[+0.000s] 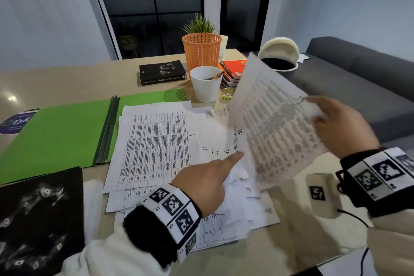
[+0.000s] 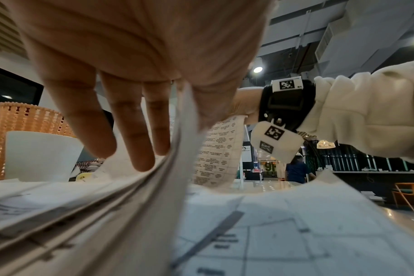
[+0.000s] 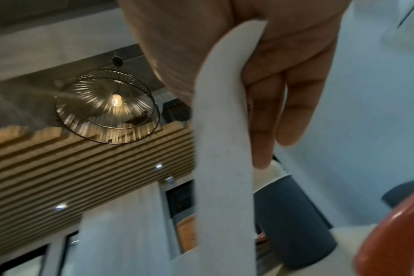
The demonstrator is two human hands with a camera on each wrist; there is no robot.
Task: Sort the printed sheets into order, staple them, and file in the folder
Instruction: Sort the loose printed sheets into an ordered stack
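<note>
1. Your right hand [image 1: 342, 125] pinches one printed sheet [image 1: 275, 119] by its far edge and holds it up, tilted, over the pile; the right wrist view shows fingers [image 3: 267, 115] and thumb clamped on the paper.
2. Your left hand [image 1: 206, 179] lies on the loose sheets [image 1: 156, 145] with fingers straight — the forefinger points toward the handwritten page numbers, gripping nothing.
3. Sorting looks only partly done: the sheets lie fanned and overlapping on the counter [image 1: 67, 83], not squared into one stack.
4. Nothing appears stapled yet; a small yellow item [image 1: 227, 94] by the white cup [image 1: 206, 84] may be the stapler — I cannot tell.
5. The green folder [image 1: 60, 132] lies open to the left, with sheets overlapping its right edge but none filed.
</note>
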